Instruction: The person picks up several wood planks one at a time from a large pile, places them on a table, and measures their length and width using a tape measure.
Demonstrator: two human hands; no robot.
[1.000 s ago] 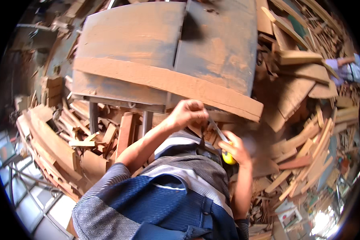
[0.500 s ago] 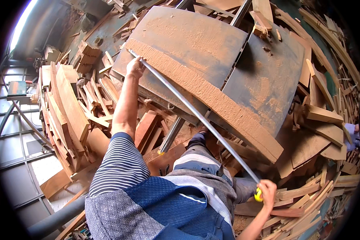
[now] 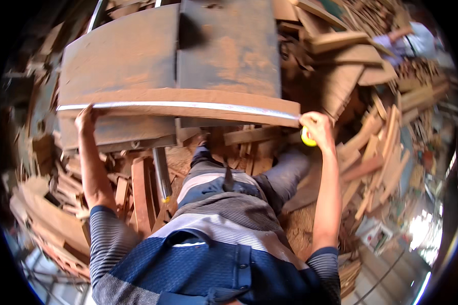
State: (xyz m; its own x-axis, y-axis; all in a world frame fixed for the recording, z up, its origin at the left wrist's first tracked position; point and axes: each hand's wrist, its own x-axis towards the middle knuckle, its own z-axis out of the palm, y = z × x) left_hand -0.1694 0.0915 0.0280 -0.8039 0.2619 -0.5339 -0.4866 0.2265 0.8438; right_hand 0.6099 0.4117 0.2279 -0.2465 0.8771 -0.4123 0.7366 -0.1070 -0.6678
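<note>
A long wooden plank (image 3: 158, 95) lies across the dusty metal machine table (image 3: 122, 58) in front of me. A tape measure blade (image 3: 188, 105) stretches along the plank, close against its near edge. My left hand (image 3: 86, 118) pinches the blade near its free end, by the plank's left end. Just past the plank's right end, my right hand (image 3: 317, 128) grips the yellow tape measure case (image 3: 307, 136). The case is partly covered by my fingers.
Wood offcuts (image 3: 376, 157) are heaped on the right, and boards (image 3: 53, 216) are stacked at the left. A metal bar (image 3: 162, 175) juts from the table toward my legs. Another person (image 3: 417, 40) is at the far right.
The blade has come from a slant off the plank to lying along it. My right hand has risen to the plank's right end. The view has turned, so the plank now runs nearly level.
</note>
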